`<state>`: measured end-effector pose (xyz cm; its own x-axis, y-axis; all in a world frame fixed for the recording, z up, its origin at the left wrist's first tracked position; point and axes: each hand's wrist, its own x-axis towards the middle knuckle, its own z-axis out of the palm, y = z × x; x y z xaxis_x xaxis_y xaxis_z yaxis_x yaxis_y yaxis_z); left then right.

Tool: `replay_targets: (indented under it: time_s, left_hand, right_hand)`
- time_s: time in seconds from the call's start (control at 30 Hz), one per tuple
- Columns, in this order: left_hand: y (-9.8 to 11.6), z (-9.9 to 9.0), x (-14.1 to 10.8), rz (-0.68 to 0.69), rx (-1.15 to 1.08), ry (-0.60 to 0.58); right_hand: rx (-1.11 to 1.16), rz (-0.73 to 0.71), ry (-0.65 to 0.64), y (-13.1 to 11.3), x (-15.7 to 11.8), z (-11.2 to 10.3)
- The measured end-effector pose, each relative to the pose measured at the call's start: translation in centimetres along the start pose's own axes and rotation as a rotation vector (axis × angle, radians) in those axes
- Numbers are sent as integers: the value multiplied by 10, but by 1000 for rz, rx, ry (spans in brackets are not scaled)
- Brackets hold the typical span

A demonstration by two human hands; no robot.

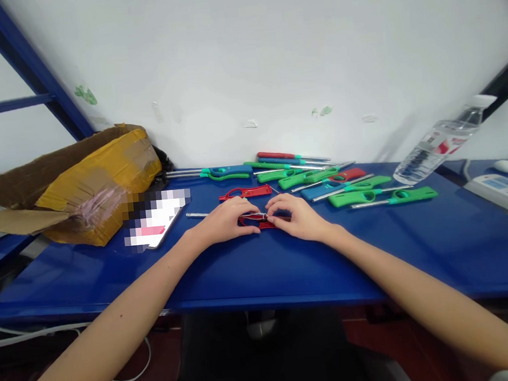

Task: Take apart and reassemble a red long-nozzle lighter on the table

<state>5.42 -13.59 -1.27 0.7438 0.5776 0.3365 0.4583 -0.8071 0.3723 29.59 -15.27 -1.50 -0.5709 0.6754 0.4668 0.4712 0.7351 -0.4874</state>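
Between my hands, low over the table, is an opened red stick lighter point(266, 225) with its inner parts showing. Its metal tube point(197, 215) sticks out to the left from under my left hand point(227, 221). The fingers and thumb of that hand are closed on the lighter's left part. At the other end my right hand point(299, 216) pinches the lighter near its middle; the small part at the fingertips is too small to make out. Just behind my hands lies a separate red casing half point(252, 191), hollow side up, touched by neither hand.
Several green lighters point(359, 198), with red and blue ones among them, lie back right. Blue lighters point(228, 171) lie near the wall. At left are a phone point(161, 222) and a torn cardboard box point(102, 180). A water bottle point(437, 145) stands at right.
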Motion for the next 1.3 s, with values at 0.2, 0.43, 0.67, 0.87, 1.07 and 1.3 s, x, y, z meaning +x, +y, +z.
replay_targets:
  time_s: [0.2, 0.43, 0.67, 0.87, 1.07, 1.3]
  left_hand:
    - [0, 10, 5, -30, -43, 74]
    - [0, 12, 7, -70, -26, 84]
    - [0, 13, 6, -80, -17, 87]
    - [0, 13, 6, -96, -8, 78]
    - [2, 9, 5, -107, -5, 50]
    - [2, 6, 3, -96, -37, 12]
  right_hand:
    - [-1, 13, -27, 1, 0, 0]
    - [-11, -13, -6, 9, 1, 1]
    - [6, -9, -7, 15, 1, 2]
    - [46, 9, -22, 11, 1, 1]
    - [19, 9, -18, 15, 0, 2]
    - [-8, -42, 7, 19, 0, 4]
